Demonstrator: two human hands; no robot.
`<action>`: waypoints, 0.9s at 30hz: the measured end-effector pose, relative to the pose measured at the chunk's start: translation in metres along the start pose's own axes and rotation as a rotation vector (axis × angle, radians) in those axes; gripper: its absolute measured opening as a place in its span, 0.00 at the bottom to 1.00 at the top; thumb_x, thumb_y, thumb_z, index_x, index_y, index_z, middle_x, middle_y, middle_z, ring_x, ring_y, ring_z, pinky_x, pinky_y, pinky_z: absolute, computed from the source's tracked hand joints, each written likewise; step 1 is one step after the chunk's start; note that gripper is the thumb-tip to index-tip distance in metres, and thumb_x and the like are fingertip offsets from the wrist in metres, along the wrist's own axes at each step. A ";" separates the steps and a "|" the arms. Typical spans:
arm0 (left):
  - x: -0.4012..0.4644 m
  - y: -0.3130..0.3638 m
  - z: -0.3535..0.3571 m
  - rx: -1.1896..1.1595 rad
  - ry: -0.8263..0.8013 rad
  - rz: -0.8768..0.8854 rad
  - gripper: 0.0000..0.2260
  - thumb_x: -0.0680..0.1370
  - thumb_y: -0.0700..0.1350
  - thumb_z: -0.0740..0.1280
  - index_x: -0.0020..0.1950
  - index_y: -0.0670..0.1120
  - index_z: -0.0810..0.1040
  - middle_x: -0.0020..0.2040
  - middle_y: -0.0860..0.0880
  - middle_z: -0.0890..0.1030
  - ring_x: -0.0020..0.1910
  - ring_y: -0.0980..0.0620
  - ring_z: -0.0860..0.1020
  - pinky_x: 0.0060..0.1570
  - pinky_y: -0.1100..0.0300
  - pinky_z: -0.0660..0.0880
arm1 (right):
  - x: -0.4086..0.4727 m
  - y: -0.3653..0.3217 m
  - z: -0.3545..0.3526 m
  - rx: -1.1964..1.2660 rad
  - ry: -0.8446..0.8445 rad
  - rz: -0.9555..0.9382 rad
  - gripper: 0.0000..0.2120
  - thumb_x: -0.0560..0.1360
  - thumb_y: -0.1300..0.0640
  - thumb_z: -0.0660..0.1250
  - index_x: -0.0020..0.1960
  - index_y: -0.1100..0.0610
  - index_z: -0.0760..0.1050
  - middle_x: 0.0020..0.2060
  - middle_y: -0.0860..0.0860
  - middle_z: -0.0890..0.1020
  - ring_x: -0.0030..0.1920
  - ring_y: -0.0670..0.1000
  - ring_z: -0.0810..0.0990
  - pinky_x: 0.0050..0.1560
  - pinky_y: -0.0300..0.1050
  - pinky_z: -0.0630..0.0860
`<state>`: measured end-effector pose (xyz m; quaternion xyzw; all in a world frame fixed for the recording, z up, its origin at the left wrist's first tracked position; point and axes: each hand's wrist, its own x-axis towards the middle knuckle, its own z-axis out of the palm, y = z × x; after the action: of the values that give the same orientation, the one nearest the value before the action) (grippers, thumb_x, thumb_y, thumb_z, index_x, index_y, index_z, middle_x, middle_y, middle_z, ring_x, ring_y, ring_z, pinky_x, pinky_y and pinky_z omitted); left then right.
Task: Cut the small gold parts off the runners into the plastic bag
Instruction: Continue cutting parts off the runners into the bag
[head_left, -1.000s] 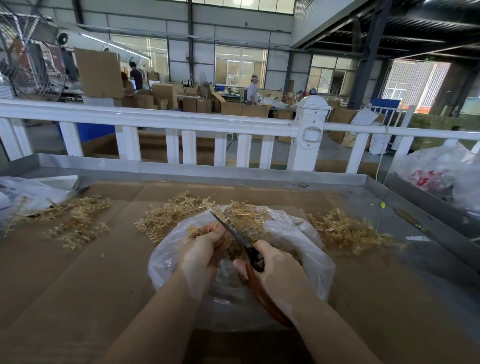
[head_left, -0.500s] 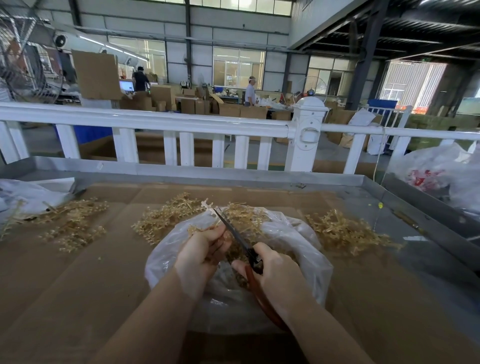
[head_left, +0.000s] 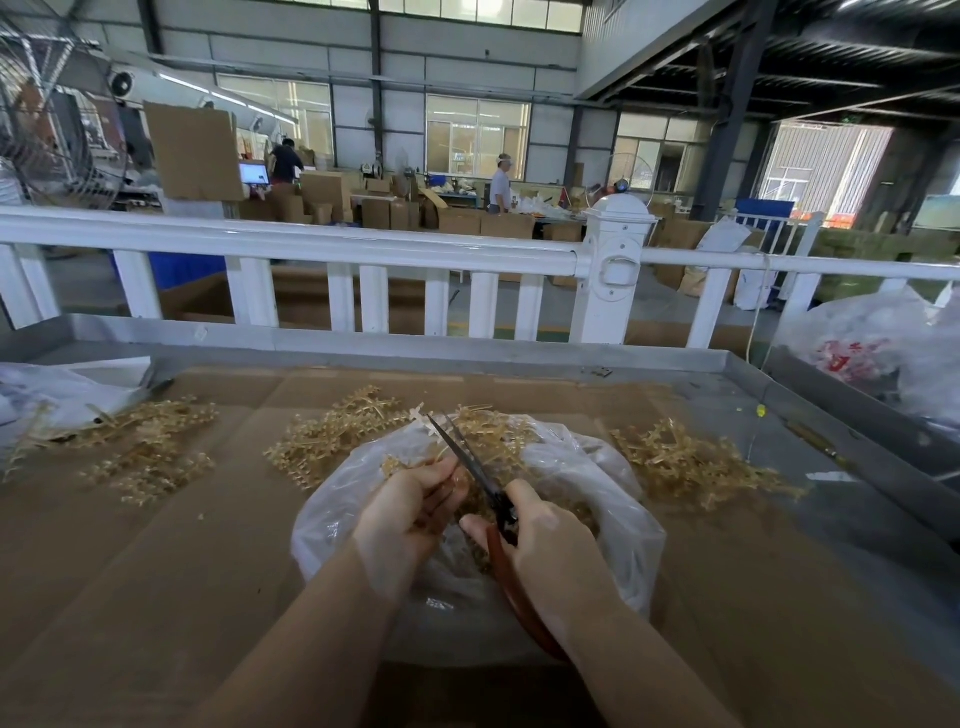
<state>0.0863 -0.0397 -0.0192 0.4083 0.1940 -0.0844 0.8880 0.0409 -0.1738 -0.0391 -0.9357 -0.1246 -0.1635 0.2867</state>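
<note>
Clearly the cutting step is in hand: the right hand (head_left: 550, 540) wraps its grip round the orange-brown handles of the scissors (head_left: 475, 470), whose dark blades stand narrowly parted and point away over the plastic bag (head_left: 613, 499). The left hand (head_left: 410, 509) pinches a runner (head_left: 421, 415) low down, its fingers curled about the stem just beside the blades, with the pale cross-shaped tip poking out past the scissor points. To do this well, the person would likely keep the cut above the bag's open mouth so each piece drops inside, snip close to the part, and keep the holding fingertips behind the blades.

The bag is thin, clear, crinkled film, slumped into a rounded heap on the brown cardboard that covers the worktop (head_left: 156, 571). Gold parts (head_left: 582, 512) already lie within it. Spiky, branching gold runners (head_left: 332, 441) sit in loose tangles beyond the bag, more to the left (head_left: 145, 452) and right (head_left: 691, 462).
</note>
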 end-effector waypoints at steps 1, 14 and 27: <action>0.000 0.000 0.000 0.005 0.000 -0.003 0.05 0.76 0.33 0.66 0.41 0.37 0.79 0.26 0.47 0.80 0.22 0.55 0.78 0.22 0.67 0.75 | 0.000 0.000 0.000 -0.016 0.007 -0.003 0.15 0.76 0.37 0.60 0.48 0.49 0.65 0.40 0.48 0.78 0.43 0.50 0.78 0.40 0.39 0.67; 0.000 -0.002 -0.007 0.038 -0.035 -0.030 0.02 0.73 0.33 0.68 0.41 0.37 0.79 0.28 0.46 0.81 0.25 0.54 0.80 0.25 0.65 0.77 | -0.001 0.011 0.004 -0.062 0.036 -0.022 0.19 0.75 0.36 0.61 0.52 0.52 0.72 0.43 0.49 0.81 0.46 0.51 0.81 0.46 0.43 0.76; 0.005 -0.006 -0.013 -0.024 0.004 0.010 0.03 0.76 0.34 0.67 0.45 0.41 0.77 0.30 0.46 0.80 0.26 0.54 0.79 0.26 0.63 0.79 | -0.005 0.020 0.010 -0.134 0.059 -0.064 0.19 0.73 0.33 0.59 0.51 0.47 0.71 0.40 0.45 0.78 0.42 0.46 0.78 0.38 0.34 0.67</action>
<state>0.0852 -0.0339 -0.0327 0.3988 0.1948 -0.0766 0.8928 0.0450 -0.1849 -0.0592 -0.9432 -0.1345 -0.2081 0.2215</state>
